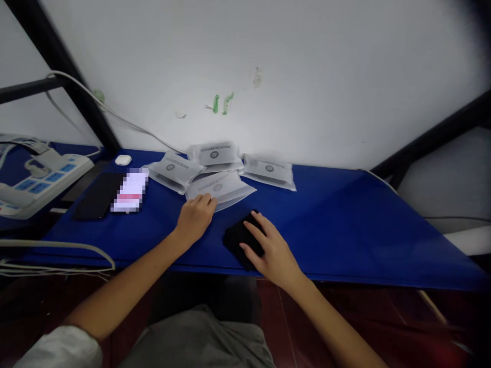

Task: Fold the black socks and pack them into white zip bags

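Head cam: blk item [237, 238] sits under R grip [278, 255].

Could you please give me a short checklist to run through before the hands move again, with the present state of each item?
1. Right hand on the black item: ok.
2. Left hand at the front pouch: ok, fingers at its near side.
3. Black item well back from the table's front edge: not ok, its near corner is close.
4. Front pouch empty: cannot tell.
5. Power strip apart from the pouches: ok.
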Action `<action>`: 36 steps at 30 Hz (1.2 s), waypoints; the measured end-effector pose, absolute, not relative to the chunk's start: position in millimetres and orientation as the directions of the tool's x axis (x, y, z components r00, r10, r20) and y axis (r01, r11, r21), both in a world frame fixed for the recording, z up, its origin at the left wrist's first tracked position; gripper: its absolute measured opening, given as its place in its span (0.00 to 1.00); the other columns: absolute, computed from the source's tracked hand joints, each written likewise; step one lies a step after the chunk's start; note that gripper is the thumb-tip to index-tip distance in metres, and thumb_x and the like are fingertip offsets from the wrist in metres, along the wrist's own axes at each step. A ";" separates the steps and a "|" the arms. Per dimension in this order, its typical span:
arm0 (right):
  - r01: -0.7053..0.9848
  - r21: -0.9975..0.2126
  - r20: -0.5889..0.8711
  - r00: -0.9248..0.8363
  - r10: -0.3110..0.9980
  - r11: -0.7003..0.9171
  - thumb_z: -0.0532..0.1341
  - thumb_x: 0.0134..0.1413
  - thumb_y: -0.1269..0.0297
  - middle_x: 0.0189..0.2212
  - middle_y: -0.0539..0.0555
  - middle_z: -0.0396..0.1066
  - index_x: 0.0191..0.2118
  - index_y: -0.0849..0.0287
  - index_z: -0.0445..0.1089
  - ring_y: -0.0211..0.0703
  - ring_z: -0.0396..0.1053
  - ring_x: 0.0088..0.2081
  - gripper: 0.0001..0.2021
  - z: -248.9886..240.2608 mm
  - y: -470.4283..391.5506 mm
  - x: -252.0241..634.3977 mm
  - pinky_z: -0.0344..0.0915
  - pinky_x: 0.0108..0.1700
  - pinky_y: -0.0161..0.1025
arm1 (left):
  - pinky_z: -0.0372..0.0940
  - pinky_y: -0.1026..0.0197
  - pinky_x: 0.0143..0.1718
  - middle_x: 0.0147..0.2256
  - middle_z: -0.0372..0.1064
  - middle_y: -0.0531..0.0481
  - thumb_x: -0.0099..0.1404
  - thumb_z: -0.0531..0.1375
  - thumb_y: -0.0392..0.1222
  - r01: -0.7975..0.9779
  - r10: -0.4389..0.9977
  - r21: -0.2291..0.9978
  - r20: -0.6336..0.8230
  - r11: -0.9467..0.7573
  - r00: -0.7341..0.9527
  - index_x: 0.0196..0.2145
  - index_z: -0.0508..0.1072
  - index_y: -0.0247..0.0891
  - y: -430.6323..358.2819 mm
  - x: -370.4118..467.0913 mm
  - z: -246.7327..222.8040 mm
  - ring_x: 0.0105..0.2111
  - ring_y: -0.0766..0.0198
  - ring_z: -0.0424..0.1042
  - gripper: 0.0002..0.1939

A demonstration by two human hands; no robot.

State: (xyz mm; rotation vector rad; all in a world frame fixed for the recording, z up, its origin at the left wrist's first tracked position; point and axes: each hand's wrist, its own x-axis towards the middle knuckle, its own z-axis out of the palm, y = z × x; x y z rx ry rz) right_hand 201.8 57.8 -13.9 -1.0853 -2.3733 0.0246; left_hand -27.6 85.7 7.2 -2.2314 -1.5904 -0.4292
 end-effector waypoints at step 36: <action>0.771 -0.158 0.394 -0.523 0.755 0.617 0.54 0.61 0.55 0.57 0.63 0.66 0.54 0.64 0.68 0.59 0.57 0.62 0.22 -10.0 46.7 171.6 0.62 0.55 0.55 | 0.57 0.62 0.21 0.35 0.70 0.45 0.70 0.48 0.35 0.963 0.917 -0.136 0.297 -0.234 0.265 0.41 0.74 0.38 74.5 -28.8 3.4 0.32 0.60 0.71 0.15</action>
